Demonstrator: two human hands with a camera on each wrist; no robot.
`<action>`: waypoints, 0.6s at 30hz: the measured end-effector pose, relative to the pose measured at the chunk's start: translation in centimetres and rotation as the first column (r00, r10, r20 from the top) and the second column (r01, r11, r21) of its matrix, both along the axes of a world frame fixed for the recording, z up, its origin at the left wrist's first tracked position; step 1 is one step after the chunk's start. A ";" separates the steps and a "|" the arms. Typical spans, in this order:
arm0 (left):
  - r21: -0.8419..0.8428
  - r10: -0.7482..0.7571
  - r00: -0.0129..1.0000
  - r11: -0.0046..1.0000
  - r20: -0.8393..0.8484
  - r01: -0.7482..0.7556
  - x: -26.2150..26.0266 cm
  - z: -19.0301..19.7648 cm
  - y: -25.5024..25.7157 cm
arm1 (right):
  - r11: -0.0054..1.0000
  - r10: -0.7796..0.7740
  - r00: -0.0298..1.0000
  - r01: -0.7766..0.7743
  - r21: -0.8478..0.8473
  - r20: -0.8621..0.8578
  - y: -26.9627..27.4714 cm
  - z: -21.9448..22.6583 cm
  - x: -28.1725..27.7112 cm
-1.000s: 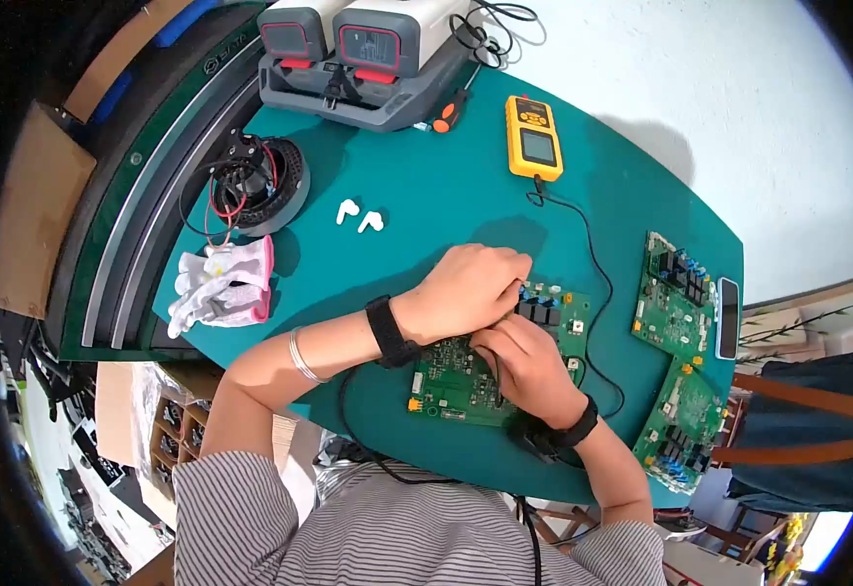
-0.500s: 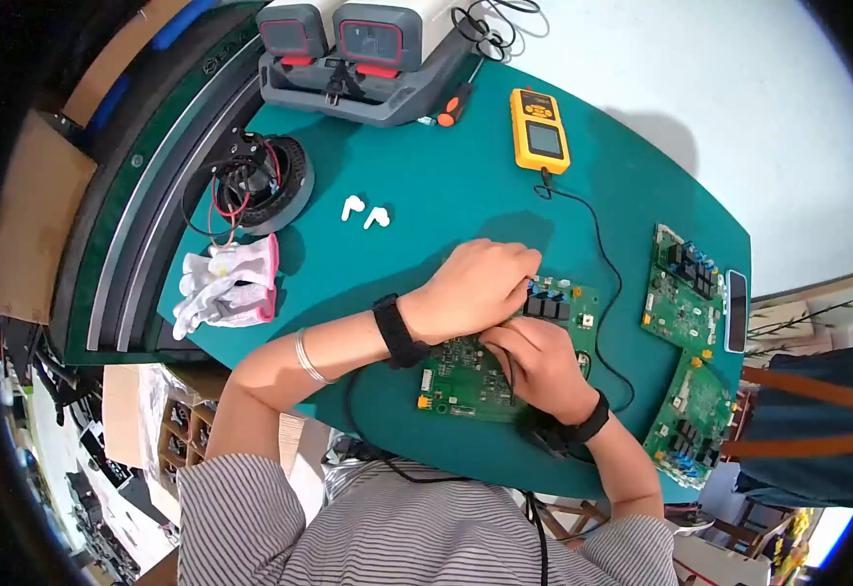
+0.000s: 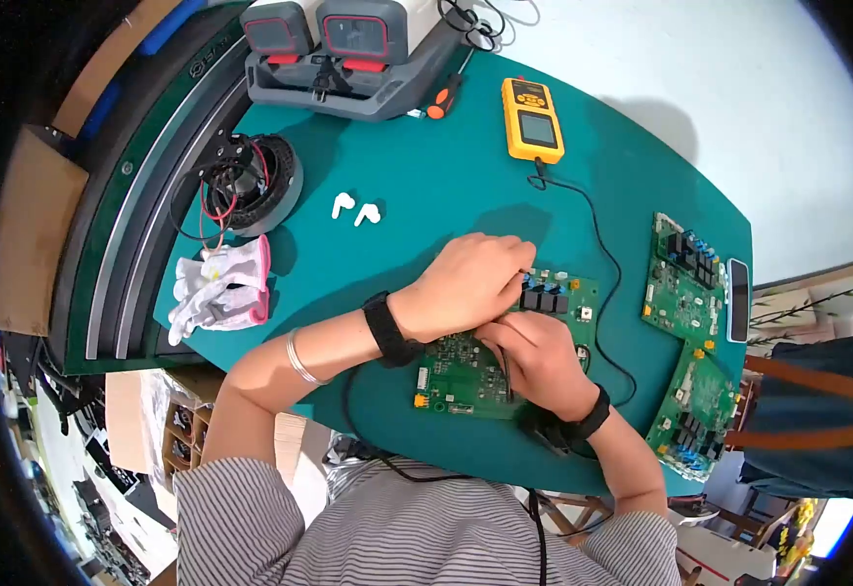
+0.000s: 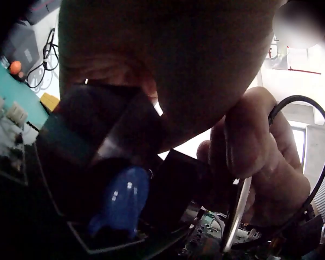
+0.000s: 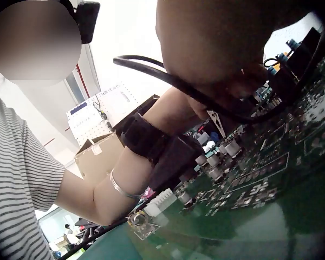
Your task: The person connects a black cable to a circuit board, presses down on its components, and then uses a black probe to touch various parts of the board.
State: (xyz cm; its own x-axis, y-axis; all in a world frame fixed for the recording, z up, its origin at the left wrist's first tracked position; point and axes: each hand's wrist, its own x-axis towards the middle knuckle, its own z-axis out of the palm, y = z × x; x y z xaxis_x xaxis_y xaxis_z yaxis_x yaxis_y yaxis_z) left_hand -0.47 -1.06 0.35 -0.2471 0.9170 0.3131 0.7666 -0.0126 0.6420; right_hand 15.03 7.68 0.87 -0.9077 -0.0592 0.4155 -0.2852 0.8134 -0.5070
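Note:
A green circuit board (image 3: 466, 391) lies in front of the person, partly covered by both hands. Over its far part is the left hand (image 3: 468, 283), fingers bent down beside the black blocks (image 3: 544, 300); its fingertips are hidden, so I cannot tell what they hold. The right hand (image 3: 536, 366) pinches a slim metal-tipped tool (image 4: 239, 211), its tip angled down close to the components. A black cable (image 4: 320, 124) loops beside that hand. Close to the left palm in the left wrist view stands a rounded blue component (image 4: 124, 197).
A yellow handheld tester (image 3: 534, 122) with a black lead (image 3: 602, 254) lies beyond the hands. Two more boards (image 3: 682, 278) and a phone (image 3: 737, 298) are at right. White earbuds (image 3: 368, 214), gloves (image 3: 221, 285), a wheel (image 3: 265, 186) and a screwdriver (image 3: 443, 98) lie left and back.
The head view shifts slightly. Both hands keep nearly the same pose over the circuit board, and the right hand still pinches the tool.

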 end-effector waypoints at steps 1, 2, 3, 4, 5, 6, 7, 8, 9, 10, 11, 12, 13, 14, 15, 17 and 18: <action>0.019 0.008 1.000 1.000 -0.004 -0.008 0.0 0.0 0.0 | 1.000 -0.001 1.000 0.001 0.010 -0.003 0.1 0.0 0.1; 0.019 0.006 1.000 1.000 -0.003 -0.006 0.0 0.0 0.0 | 1.000 -0.003 1.000 0.003 0.009 -0.003 0.1 0.0 0.1; 0.011 0.002 1.000 1.000 0.019 -0.002 -0.1 0.2 0.0 | 1.000 -0.009 1.000 0.009 0.006 -0.001 0.1 0.0 0.2; 0.002 -0.001 0.999 1.000 0.042 0.001 -0.1 0.2 0.0 | 1.000 -0.015 1.000 0.015 0.003 0.001 0.1 0.0 0.2; 0.000 -0.001 0.999 1.000 0.042 0.001 -0.1 0.2 0.0 | 1.000 -0.015 1.000 0.015 0.001 0.001 0.1 0.0 0.2; 0.015 0.004 0.999 1.000 0.042 -0.004 -0.1 0.2 0.0 | 1.000 -0.012 1.000 0.012 0.005 -0.003 0.0 0.1 0.2; 0.029 0.008 0.999 1.000 0.041 -0.009 -0.1 0.2 0.0 | 1.000 -0.009 1.000 0.010 0.010 -0.008 0.0 0.2 0.1; 0.029 0.007 0.999 1.000 0.040 -0.008 -0.1 0.2 0.0 | 1.000 -0.011 1.000 0.011 0.010 -0.009 0.0 0.2 0.1; 0.036 0.006 0.999 0.999 0.042 -0.007 -0.1 0.1 0.1 | 1.000 -0.015 1.000 0.015 0.005 -0.014 0.0 0.1 0.1; 0.044 0.005 0.999 0.999 0.045 -0.007 -0.1 0.1 0.1 | 1.000 -0.018 1.000 0.018 0.000 -0.019 0.0 0.1 0.1; 0.043 0.004 0.999 0.999 0.045 -0.006 -0.1 0.1 0.1 | 1.000 -0.019 1.000 0.019 0.000 -0.019 0.0 0.1 0.1; 0.038 0.010 0.999 0.999 0.048 -0.012 -0.2 0.1 0.1 | 1.000 -0.004 1.000 0.004 0.002 -0.002 0.0 0.1 0.0; 0.033 0.016 0.999 0.999 0.051 -0.017 -0.2 0.1 0.1 | 1.000 0.010 1.000 -0.011 0.003 0.015 0.0 0.1 0.0; 0.033 0.015 0.999 0.999 0.051 -0.017 -0.2 0.0 0.1 | 1.000 0.010 1.000 -0.010 0.003 0.015 0.0 0.1 0.0; 0.053 0.015 0.996 0.998 0.085 -0.020 -0.3 -0.1 0.1 | 1.000 0.016 1.000 -0.017 0.016 0.026 0.0 0.2 0.1; 0.072 0.014 0.993 0.997 0.119 -0.023 -0.5 -0.1 0.1 | 0.999 0.022 0.999 -0.023 0.030 0.036 0.0 0.3 0.1; -0.001 0.022 0.985 1.000 0.169 -0.022 -0.7 0.2 0.1 | 1.000 0.005 1.000 -0.005 0.022 0.030 0.0 0.2 0.2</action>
State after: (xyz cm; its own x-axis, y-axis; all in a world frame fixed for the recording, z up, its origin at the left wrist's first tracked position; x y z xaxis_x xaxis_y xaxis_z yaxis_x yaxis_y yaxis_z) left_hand -1.12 -0.94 0.58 -0.3166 0.9104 0.2664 0.6475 0.0022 0.7620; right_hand 15.20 7.70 1.05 -0.9192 -0.0726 0.3871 -0.2745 0.8230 -0.4973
